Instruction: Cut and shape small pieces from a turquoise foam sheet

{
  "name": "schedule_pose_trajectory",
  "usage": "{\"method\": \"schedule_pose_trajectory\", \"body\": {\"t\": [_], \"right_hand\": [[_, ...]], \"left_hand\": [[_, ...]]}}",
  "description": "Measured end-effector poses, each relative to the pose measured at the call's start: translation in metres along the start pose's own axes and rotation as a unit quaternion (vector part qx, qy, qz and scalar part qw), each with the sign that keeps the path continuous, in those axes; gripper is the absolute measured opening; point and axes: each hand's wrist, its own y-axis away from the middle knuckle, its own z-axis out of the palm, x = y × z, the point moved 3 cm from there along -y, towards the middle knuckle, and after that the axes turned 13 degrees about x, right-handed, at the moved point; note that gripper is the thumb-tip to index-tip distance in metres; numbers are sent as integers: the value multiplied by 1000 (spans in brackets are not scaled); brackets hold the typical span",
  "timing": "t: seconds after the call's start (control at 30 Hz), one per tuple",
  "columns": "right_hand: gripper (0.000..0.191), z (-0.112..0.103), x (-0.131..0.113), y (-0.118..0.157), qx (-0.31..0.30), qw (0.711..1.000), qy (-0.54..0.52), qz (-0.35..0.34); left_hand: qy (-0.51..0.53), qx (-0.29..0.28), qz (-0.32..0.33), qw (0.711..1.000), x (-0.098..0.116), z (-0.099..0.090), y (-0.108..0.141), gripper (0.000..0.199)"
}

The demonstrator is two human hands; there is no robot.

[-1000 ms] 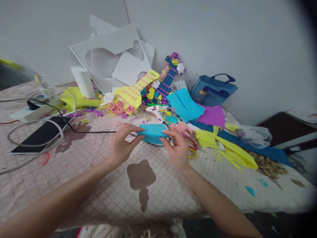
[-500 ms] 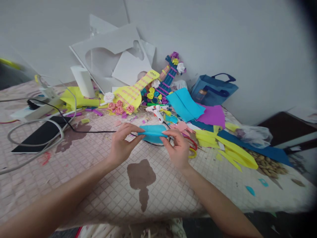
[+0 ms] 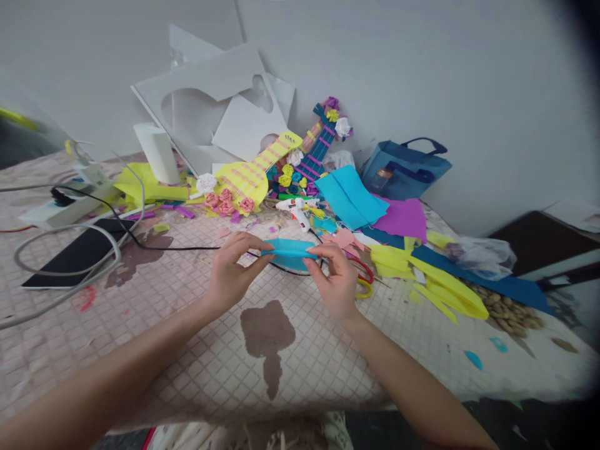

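Between my two hands a piece of light blue crepe paper (image 3: 291,249) is held up above the table, with a fold running along its length. My left hand (image 3: 237,269) pinches its left end between thumb and fingers. At the right end, my right hand (image 3: 335,278) grips it in the same way. Just beyond the paper lies a white glue gun (image 3: 296,211). Scissors with red and yellow handles (image 3: 365,287) lie partly hidden behind my right hand.
A yellow paper guitar (image 3: 248,178) with paper roses leans at the back. Blue crepe sheets (image 3: 351,197), yellow strips (image 3: 435,287) and a blue bag (image 3: 403,169) are on the right. Left are a black tablet-like slab (image 3: 75,259), looped cables and a power strip (image 3: 60,209).
The lower part of the blue paper, below the fold, hangs slightly differently and its upper edge sits a little lower. Both hands keep their pinch in almost the same place.
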Motion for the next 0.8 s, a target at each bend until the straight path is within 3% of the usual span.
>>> {"method": "schedule_pose_trajectory", "body": {"t": [0.8], "right_hand": [[11,0,5,2,4,999,-4,49]], "left_hand": [[-4,-3,-6,1000,-2,1,1,7]]}}
